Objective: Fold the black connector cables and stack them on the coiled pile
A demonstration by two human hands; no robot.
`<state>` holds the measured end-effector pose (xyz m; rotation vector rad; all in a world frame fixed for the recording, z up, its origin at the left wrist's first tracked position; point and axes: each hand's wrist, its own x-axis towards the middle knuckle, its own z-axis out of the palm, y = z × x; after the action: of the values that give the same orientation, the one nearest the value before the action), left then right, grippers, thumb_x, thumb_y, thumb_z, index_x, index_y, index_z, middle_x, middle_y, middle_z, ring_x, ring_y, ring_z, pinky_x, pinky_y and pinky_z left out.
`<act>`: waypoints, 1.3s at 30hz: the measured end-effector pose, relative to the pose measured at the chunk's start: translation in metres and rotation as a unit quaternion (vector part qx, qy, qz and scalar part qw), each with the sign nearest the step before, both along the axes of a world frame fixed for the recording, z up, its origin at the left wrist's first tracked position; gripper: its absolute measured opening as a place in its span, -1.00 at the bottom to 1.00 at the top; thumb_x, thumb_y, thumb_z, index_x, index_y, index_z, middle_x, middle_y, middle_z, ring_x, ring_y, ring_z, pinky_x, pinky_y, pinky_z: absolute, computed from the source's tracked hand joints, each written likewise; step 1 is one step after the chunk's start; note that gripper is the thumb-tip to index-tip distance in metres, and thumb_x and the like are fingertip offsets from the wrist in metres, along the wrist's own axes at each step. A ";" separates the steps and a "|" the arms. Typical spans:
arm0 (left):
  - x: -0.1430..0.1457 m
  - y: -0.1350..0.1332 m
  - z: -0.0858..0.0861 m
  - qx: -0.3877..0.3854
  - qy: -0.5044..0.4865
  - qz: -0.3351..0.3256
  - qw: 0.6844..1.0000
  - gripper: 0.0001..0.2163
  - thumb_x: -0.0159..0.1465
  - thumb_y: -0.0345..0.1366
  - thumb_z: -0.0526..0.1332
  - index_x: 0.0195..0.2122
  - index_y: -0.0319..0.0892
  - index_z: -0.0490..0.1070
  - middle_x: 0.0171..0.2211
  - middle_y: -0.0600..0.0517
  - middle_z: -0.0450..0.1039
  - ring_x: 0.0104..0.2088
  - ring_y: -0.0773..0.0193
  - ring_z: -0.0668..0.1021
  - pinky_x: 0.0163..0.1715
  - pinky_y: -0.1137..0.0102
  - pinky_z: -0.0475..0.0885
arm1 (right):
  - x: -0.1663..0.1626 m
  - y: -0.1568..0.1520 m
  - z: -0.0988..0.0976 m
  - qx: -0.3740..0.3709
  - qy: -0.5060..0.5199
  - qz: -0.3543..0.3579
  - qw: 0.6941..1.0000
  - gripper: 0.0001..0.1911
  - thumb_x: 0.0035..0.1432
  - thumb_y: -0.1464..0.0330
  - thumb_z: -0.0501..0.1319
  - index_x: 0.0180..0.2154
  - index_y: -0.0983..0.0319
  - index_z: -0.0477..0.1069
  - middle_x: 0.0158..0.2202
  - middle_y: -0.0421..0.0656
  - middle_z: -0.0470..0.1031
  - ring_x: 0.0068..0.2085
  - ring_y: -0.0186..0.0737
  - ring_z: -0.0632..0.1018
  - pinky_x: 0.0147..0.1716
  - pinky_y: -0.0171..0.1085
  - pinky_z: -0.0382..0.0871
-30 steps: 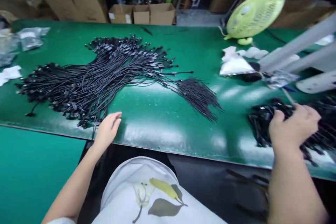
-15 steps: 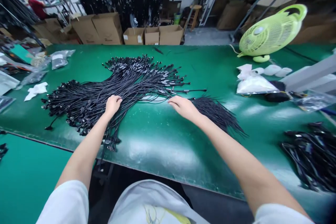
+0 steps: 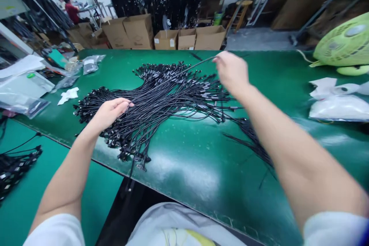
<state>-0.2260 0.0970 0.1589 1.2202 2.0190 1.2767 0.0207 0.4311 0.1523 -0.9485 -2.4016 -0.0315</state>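
Observation:
A large heap of black cables [image 3: 161, 96] with connectors at both ends spreads over the green table. My right hand [image 3: 233, 70] is raised above the heap's far right side, fingers closed on one end of a single black cable [image 3: 198, 62]. That cable stretches down to the left across the heap towards my left hand [image 3: 113, 110]. Thumb and fingertips of the left hand are pinched on a cable over the heap's left part; it looks like the same one. Partly behind my right forearm lies a bundle of thin black strands [image 3: 250, 134].
A green fan [image 3: 343, 42] and a white plastic bag [image 3: 340, 107] are at the right. Plastic packets [image 3: 90, 64] and a crumpled white tissue [image 3: 68, 95] lie at the left. More black cables [image 3: 20, 169] rest on the lower-left surface. Cardboard boxes [image 3: 138, 30] stand beyond the table.
My right hand has risen and moved away from me, lifting a cable end from beside the thin strands. My left hand stays over the heap's left part. The view has turned left.

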 end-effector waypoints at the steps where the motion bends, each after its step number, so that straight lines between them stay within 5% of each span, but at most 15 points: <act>1: -0.007 -0.010 0.003 -0.005 -0.043 -0.001 0.999 -0.79 0.22 -0.19 0.26 -0.35 -0.26 0.51 -0.62 0.14 0.22 -0.61 0.46 0.23 -0.62 0.53 0.13 | 0.015 0.003 0.010 0.022 -0.006 -0.004 1.000 -0.63 0.38 0.27 -0.14 -0.12 0.24 0.39 -0.17 0.06 0.49 -0.15 -0.07 0.50 -0.22 -0.17 0.27; 4: -0.007 -0.029 -0.006 0.062 -0.254 0.007 0.965 -0.79 0.18 -0.20 0.31 -0.42 -0.27 0.41 -0.60 0.14 0.21 -0.60 0.48 0.27 -0.60 0.56 0.20 | 0.049 -0.021 0.015 0.057 -0.165 0.010 0.985 -0.71 0.34 0.31 -0.05 -0.24 0.25 0.41 -0.34 0.04 0.48 -0.35 -0.11 0.51 -0.40 -0.24 0.22; 7: 0.024 -0.024 -0.028 0.116 -0.372 -0.004 0.921 -0.80 0.20 -0.21 0.29 -0.35 -0.23 0.34 -0.53 0.13 0.27 -0.58 0.48 0.34 -0.57 0.57 0.25 | 0.065 -0.093 -0.008 0.048 -0.297 0.085 0.950 -0.82 0.26 0.46 0.04 -0.29 0.27 0.41 -0.40 -0.03 0.49 -0.49 -0.27 0.46 -0.51 -0.34 0.06; 11: 0.087 -0.004 -0.048 0.087 -0.258 -0.044 0.961 -0.82 0.28 -0.18 0.19 -0.30 -0.19 0.30 -0.39 0.05 0.44 -0.50 0.43 0.44 -0.57 0.53 0.24 | 0.075 -0.197 -0.022 0.003 -0.298 0.278 0.913 -0.79 0.31 0.36 0.05 -0.29 0.26 0.43 -0.40 -0.11 0.50 -0.47 -0.31 0.45 -0.54 -0.33 0.00; 13: 0.118 -0.002 -0.052 0.070 -0.172 -0.087 0.979 -0.81 0.32 -0.17 0.15 -0.29 -0.19 0.33 -0.30 0.00 0.48 -0.36 0.37 0.48 -0.42 0.50 0.31 | 0.077 -0.225 -0.013 -0.001 -0.269 0.306 0.913 -0.70 0.36 0.31 -0.01 -0.28 0.28 0.43 -0.41 -0.09 0.49 -0.46 -0.31 0.45 -0.54 -0.31 -0.02; 16: 0.153 -0.012 -0.051 0.028 -0.144 -0.180 0.973 -0.76 0.37 -0.13 0.07 -0.27 -0.19 0.35 -0.48 0.08 0.41 -0.45 0.39 0.41 -0.39 0.46 0.30 | 0.077 -0.229 0.007 -0.004 -0.238 0.265 0.935 -0.65 0.38 0.25 -0.03 -0.27 0.29 0.44 -0.37 -0.08 0.50 -0.41 -0.30 0.46 -0.53 -0.32 -0.05; 21: 0.162 -0.043 -0.037 0.022 -0.351 -0.241 0.904 -0.68 0.35 -0.08 0.09 -0.19 -0.26 0.44 -0.69 0.24 -0.05 -0.67 0.47 0.03 -0.63 0.50 0.02 | 0.095 -0.175 0.010 -0.078 -0.164 0.225 0.957 -0.65 0.32 0.14 0.04 -0.23 0.23 0.47 -0.23 -0.09 0.54 -0.25 -0.23 0.51 -0.40 -0.35 0.17; 26: 0.137 -0.072 -0.017 0.169 -0.477 -0.121 0.854 -0.73 0.28 -0.22 0.21 -0.05 -0.24 0.46 -0.66 0.26 -0.20 -0.71 0.51 -0.09 -0.71 0.56 0.04 | 0.128 -0.141 -0.033 -0.117 -0.042 0.222 0.967 -0.65 0.32 0.24 -0.04 -0.16 0.20 0.48 -0.21 -0.09 0.56 -0.20 -0.17 0.53 -0.22 -0.25 0.34; 29: 0.127 -0.074 -0.011 0.212 -0.493 -0.039 0.843 -0.80 0.36 -0.28 0.11 -0.09 -0.19 0.46 -0.65 0.24 -0.19 -0.74 0.53 -0.08 -0.73 0.60 0.07 | 0.140 -0.151 -0.054 -0.059 -0.040 0.218 0.973 -0.62 0.33 0.26 -0.07 -0.06 0.21 0.46 -0.24 -0.05 0.54 -0.24 -0.16 0.53 -0.26 -0.24 0.34; 32: 0.125 -0.061 -0.015 0.219 -0.478 0.012 0.850 -0.79 0.39 -0.26 0.05 -0.14 -0.18 0.46 -0.63 0.20 0.00 -0.71 0.53 0.08 -0.73 0.61 0.10 | 0.146 -0.180 -0.061 0.041 -0.063 0.175 0.982 -0.61 0.34 0.31 -0.06 0.00 0.26 0.44 -0.38 -0.05 0.49 -0.40 -0.20 0.47 -0.42 -0.26 0.24; 34: 0.132 -0.049 -0.025 0.194 -0.437 0.004 0.878 -0.77 0.35 -0.19 0.12 -0.08 -0.18 0.44 -0.55 0.14 0.21 -0.64 0.51 0.24 -0.72 0.59 0.12 | 0.146 -0.206 -0.059 0.071 -0.091 0.212 0.971 -0.65 0.33 0.35 -0.05 -0.06 0.26 0.47 -0.47 -0.12 0.44 -0.50 -0.27 0.40 -0.49 -0.27 0.13; 37: 0.157 -0.035 -0.044 0.115 -0.298 -0.077 0.944 -0.67 0.27 -0.10 0.20 -0.03 -0.20 0.42 -0.33 -0.01 0.46 -0.41 0.35 0.48 -0.53 0.50 0.32 | 0.141 -0.240 -0.049 0.023 -0.138 0.369 0.919 -0.70 0.34 0.36 -0.02 -0.26 0.24 0.47 -0.52 -0.19 0.41 -0.55 -0.34 0.34 -0.51 -0.29 0.08; 39: 0.177 -0.034 -0.056 0.043 -0.193 -0.167 0.966 -0.72 0.29 -0.10 0.18 -0.13 -0.19 0.46 -0.26 -0.06 0.50 -0.27 0.26 0.51 -0.30 0.41 0.37 | 0.134 -0.250 -0.042 -0.028 -0.124 0.407 0.905 -0.68 0.35 0.32 -0.02 -0.34 0.24 0.44 -0.48 -0.18 0.43 -0.52 -0.35 0.36 -0.49 -0.31 0.10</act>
<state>-0.0489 0.0629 0.1033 1.1799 1.4300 1.3212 0.1549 0.1809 0.1100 0.1095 -2.8617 0.2413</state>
